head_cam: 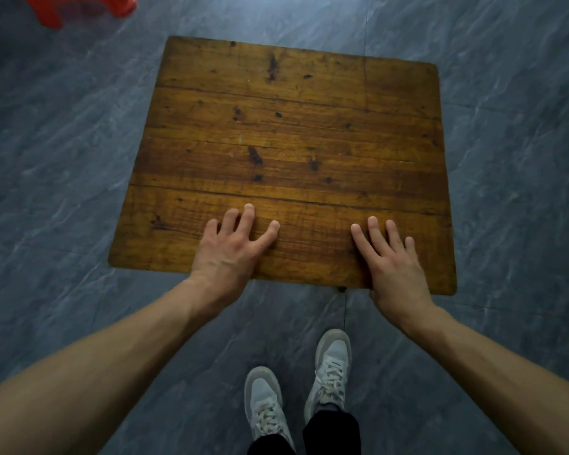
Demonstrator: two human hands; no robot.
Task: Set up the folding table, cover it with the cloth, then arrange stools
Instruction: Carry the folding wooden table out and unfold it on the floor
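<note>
The folding table [286,133] stands with its worn brown wooden top facing up; its legs are hidden beneath it. My left hand [234,247] rests flat on the near edge with fingers spread. My right hand [390,257] lies flat on the near edge further right, fingers straight, thumb hidden under the rim. A red plastic stool [79,6] shows partly at the top left corner. No cloth is in view.
Grey marbled floor tiles [46,159] surround the table on all sides. My two feet in grey sneakers [296,385] stand just in front of the table's near edge.
</note>
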